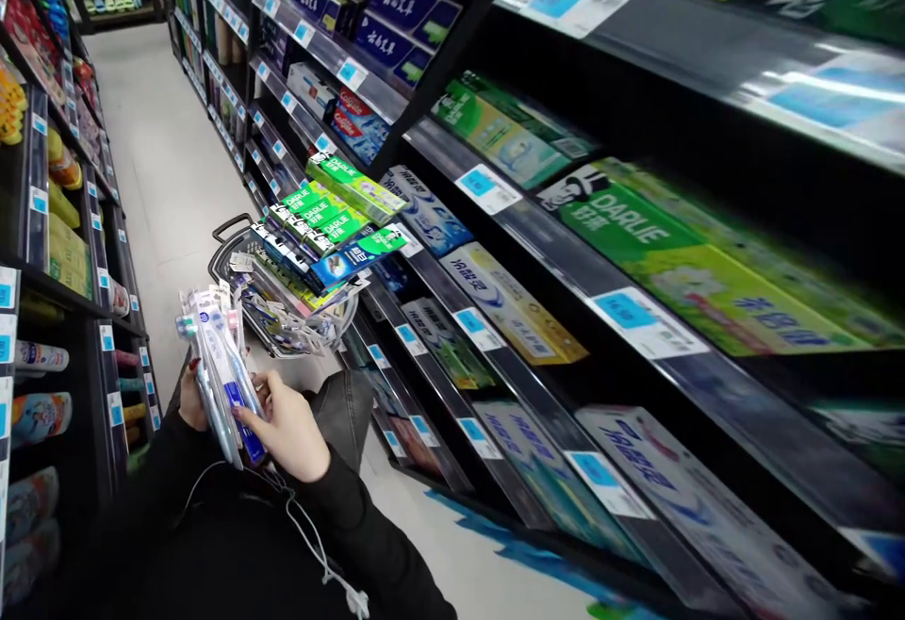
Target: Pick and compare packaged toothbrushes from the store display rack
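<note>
Several packaged toothbrushes (224,366) in clear and blue-white blister packs are held upright in a bunch over my lap. My left hand (192,400) grips the bunch from the left side, its fingers partly hidden behind the packs. On the right side my right hand (287,422) is closed around the packs, with the thumb on the blue lower part of the front one. Just beyond stands a black wire basket (230,229) holding more packaged toothbrushes (272,314). Green and blue Darlie toothpaste boxes (325,210) are stacked on top of it.
On the right, tilted in view, shelves (523,215) carry rows of toothpaste boxes (636,243) with blue price tags. Left shelves (71,290) hold bottles and packs. Between them the pale floor (152,149) of a narrow aisle runs away. A white cord (311,540) hangs over my black clothes.
</note>
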